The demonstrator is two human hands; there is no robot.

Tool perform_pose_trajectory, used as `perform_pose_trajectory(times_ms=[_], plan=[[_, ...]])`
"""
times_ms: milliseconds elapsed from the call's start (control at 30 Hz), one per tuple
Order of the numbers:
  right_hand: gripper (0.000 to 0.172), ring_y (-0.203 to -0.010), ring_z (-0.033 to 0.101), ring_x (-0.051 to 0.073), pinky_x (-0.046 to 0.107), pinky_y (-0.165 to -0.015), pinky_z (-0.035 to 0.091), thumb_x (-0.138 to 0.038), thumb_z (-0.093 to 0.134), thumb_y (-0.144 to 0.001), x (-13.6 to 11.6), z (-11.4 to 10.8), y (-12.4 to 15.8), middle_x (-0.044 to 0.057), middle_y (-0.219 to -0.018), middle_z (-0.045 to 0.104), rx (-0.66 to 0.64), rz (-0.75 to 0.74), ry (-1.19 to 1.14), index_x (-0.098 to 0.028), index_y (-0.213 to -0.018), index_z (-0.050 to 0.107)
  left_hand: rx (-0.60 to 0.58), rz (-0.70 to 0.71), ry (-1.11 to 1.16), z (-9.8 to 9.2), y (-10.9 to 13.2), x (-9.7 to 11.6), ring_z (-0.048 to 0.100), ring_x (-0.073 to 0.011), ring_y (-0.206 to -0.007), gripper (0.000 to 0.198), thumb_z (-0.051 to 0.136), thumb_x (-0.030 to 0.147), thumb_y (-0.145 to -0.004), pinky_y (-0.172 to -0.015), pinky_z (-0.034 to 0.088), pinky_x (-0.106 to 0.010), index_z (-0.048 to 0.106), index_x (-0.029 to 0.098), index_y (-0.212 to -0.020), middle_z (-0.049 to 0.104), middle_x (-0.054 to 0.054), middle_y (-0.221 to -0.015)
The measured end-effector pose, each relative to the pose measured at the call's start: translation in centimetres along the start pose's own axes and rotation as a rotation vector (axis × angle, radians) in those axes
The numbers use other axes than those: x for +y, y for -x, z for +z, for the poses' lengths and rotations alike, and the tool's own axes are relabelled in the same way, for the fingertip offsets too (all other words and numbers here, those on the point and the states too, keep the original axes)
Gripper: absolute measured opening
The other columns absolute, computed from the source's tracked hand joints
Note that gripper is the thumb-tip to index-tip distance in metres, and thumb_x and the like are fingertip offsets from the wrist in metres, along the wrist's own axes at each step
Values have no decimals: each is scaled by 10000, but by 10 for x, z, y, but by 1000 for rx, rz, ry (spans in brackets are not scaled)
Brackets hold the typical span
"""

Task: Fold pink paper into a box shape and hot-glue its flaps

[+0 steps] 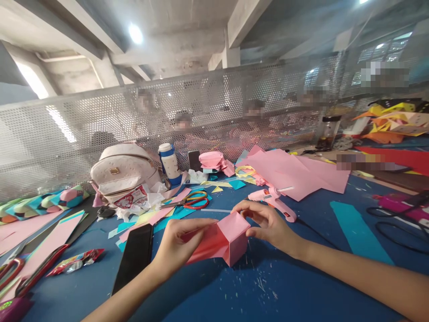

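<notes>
A folded pink paper box (pixel 238 239) is held between both hands just above the blue table (pixel 214 290). It has a cube-like end on the right and a long flap trailing left. My left hand (pixel 184 243) pinches the flap between thumb and fingers. With thumb and fingertips, my right hand (pixel 264 223) grips the upper right edge of the cube end. Behind my right hand lies a pink glue gun (pixel 273 199). A black phone (pixel 134 255) rests left of my left hand, with scissors with orange-red handles (pixel 191 201) farther back on paper scraps.
At the back stand a pale backpack (pixel 124 172) and a white-blue bottle (pixel 169 163), before a perforated metal screen (pixel 208 116). Pink sheets (pixel 295 170) lie back right, a blue strip (pixel 360 232) at right. A wrapped snack (pixel 77 260) and red scissors (pixel 42 270) are left. Blurred people show beyond the screen.
</notes>
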State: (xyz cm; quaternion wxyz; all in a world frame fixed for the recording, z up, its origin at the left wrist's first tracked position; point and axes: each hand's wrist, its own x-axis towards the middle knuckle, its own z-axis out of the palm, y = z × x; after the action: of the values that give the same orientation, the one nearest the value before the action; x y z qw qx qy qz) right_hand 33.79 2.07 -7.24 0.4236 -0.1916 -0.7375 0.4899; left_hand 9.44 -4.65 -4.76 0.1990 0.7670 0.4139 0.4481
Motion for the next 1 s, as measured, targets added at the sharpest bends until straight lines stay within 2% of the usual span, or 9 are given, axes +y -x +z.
perform_pose_trajectory(times_ms=[200,333,800,1000], plan=[[462,-914,556,177,292,-826,449,-511,757,-714,0,1,1,39,-1028,598,4,21,-18,-235,-1067,644,-23,-37,43,2,-1,0,728,-171,-871,256,546,173,-896,-759,567,-202,746,242,-1040,756,-25,-1001],[473,-898,558,180,306,-830,457,-524,751,-713,1,0,2,46,-1033,600,-1,21,-9,-231,-1067,644,-14,-41,33,2,-2,0,731,-191,-867,245,544,172,-892,-753,581,-230,758,225,-998,763,-30,-968],[495,-883,562,170,290,-798,461,-525,767,-693,5,2,4,47,-1026,586,21,65,-70,-209,-1051,635,18,-8,5,4,2,3,736,-182,-853,252,553,137,-869,-740,585,-205,765,236,-963,767,-6,-932],[497,-870,563,171,294,-781,474,-536,767,-682,4,4,3,51,-1004,593,40,66,-70,-197,-1022,640,67,-5,-10,7,2,4,740,-192,-827,242,561,127,-849,-728,593,-220,770,212,-937,766,-20,-922]])
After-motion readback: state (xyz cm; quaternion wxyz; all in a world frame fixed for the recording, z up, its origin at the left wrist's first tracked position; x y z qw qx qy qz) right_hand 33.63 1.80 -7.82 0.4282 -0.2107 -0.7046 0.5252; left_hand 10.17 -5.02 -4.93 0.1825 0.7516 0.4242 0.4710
